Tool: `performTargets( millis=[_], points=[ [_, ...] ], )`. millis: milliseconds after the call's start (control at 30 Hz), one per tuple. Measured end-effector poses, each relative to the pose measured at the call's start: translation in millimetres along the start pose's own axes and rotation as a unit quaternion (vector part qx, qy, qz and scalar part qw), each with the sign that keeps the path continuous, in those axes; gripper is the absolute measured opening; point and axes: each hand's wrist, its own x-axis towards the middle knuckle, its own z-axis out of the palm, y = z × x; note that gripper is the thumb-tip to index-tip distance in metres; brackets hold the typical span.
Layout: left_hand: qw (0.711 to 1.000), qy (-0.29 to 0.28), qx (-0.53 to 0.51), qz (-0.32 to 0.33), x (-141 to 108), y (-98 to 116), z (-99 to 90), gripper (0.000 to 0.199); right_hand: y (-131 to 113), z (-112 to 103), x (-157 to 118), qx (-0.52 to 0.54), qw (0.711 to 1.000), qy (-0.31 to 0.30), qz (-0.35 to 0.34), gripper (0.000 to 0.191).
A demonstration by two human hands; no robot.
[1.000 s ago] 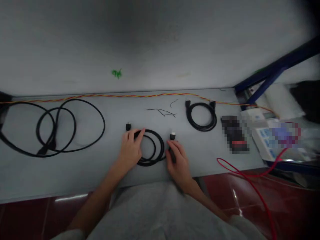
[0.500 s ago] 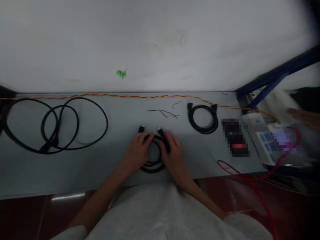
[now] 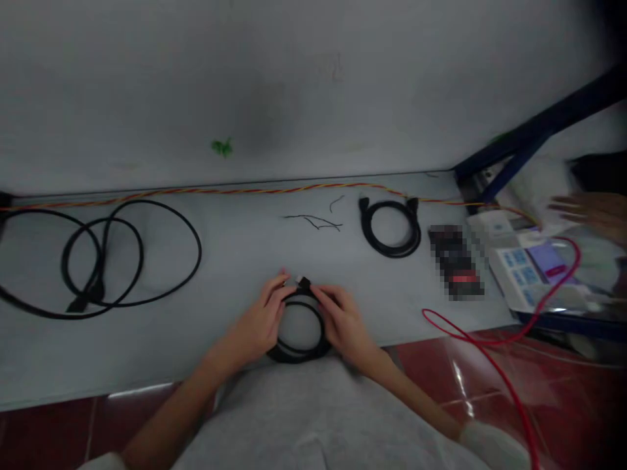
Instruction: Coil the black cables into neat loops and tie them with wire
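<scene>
Overhead view from the head-worn camera, looking down on a pale grey table (image 3: 235, 261) from its near edge. A coiled black cable (image 3: 296, 356) lies at the middle of that edge, its lower arc at the rim, with a black plug (image 3: 302, 282) at the top of the coil. The left hand (image 3: 255, 320) and right hand (image 3: 343, 320) cup the coil from opposite sides, fingers curved and partly closed around it. Both sets of fingertips lie close to the plug, but whether they pinch it cannot be told. Toward the far edge, just right of centre, lies a smaller coiled cable (image 3: 392, 253), with thin dark wire scraps (image 3: 313, 222) to its left. A large loose black cable loop (image 3: 200, 251) occupies the left end of the table. A twisted red-and-yellow wire (image 3: 245, 190) runs along the far edge. Near the right end lie a pixelated dark object (image 3: 455, 261), too obscured to identify, and a white device with blue keys (image 3: 519, 274). A red cable (image 3: 460, 334) hangs over the near edge. A second person's hand (image 3: 588, 209), fingers spread, enters at the right.
</scene>
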Motion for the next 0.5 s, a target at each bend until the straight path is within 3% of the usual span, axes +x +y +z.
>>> performTargets(
  millis=[167,233,300,367,500],
  points=[
    [0.999,0.037,-0.031,0.002,-3,-5,1.5,0.051,6,-12,3,0.030,0.999,-0.018,-0.005,0.059],
    [0.994,0.106,0.033,0.004,-4,-7,7.4,0.045,8,-14,4,0.033,0.999,-0.009,0.001,0.054],
    [0.971,0.203,0.123,-0.015,-5,-8,13.3,0.036,8,-12,3,0.026,1.000,0.011,0.008,0.052],
    [0.950,0.251,0.184,-0.037,-7,-7,16.4,0.029,5,-9,0,0.012,0.999,0.029,0.012,0.051],
    [0.960,0.221,0.167,-0.051,-8,3,12.7,0.026,-3,-3,-1,-0.042,0.998,0.046,0.004,0.050]
  ],
)
